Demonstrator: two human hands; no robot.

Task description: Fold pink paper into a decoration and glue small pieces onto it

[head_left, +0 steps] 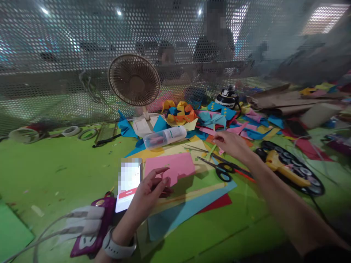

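My left hand [155, 184] hovers at the lower edge of a pink sheet of paper [175, 164], with thumb and fingers loosely apart. The pink sheet has a notch cut into its lower right side. Over the colored scraps my right hand [229, 143] has its fingertips pinched together; a thin pale sliver shows by them, but what they hold is unclear. A narrow green strip [211, 151] lies just below that hand. Two pairs of black-handled scissors, the nearer scissors [219, 171] and the longer scissors [227, 163], rest beside it. Yellow and blue sheets [178, 219] lie under and in front.
A clear bottle [164, 137] lies behind the pink sheet. A phone [128, 182] and a purple power strip [95, 226] with plugs are at left. Behind are a fan [134, 80], folded paper pieces [181, 113] and a black-topped bottle [227, 98]. A yellow-handled tool [286, 170] lies right.
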